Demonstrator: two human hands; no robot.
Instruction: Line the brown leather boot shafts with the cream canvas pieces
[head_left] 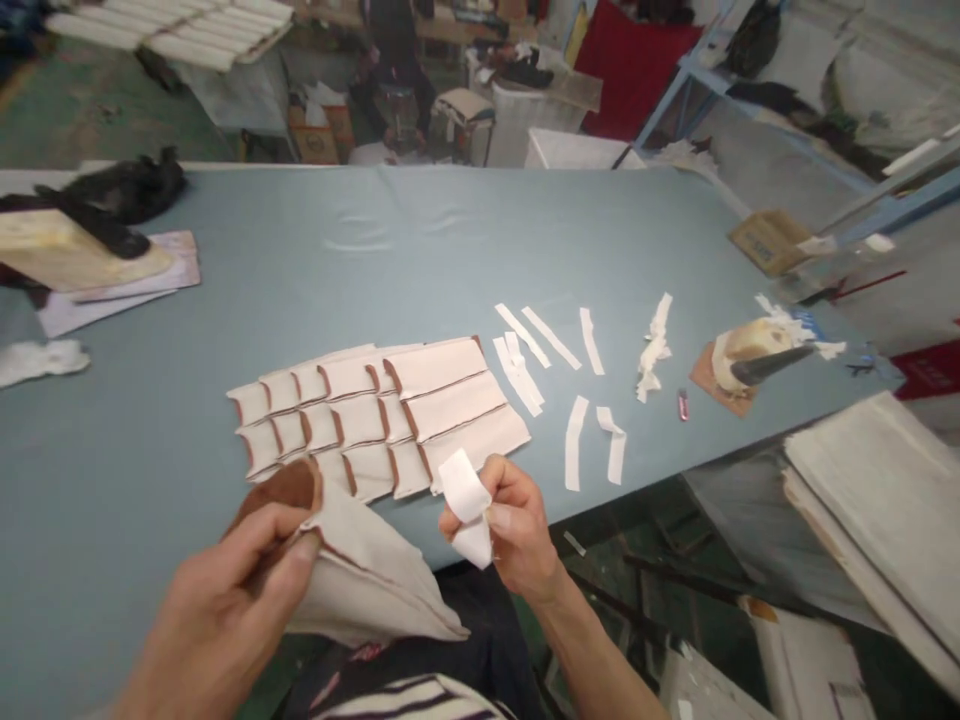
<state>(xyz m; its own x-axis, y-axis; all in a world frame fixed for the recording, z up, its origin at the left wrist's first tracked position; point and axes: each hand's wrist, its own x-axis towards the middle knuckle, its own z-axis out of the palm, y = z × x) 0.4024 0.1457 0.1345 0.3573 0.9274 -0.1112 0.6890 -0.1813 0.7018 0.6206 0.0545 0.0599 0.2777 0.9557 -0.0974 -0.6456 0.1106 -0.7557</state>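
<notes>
Some box lettering [763,249] is illegible; the right hand [521,525] pinches a strip [463,488].

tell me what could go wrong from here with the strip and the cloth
The white strip in the right hand is curled over, so it might crease. The cloth, pinched at one end by the left hand, reaches over the lap and could slip down if that grip loosens. A loose strip lies near the table's front edge and might get knocked off.
</notes>
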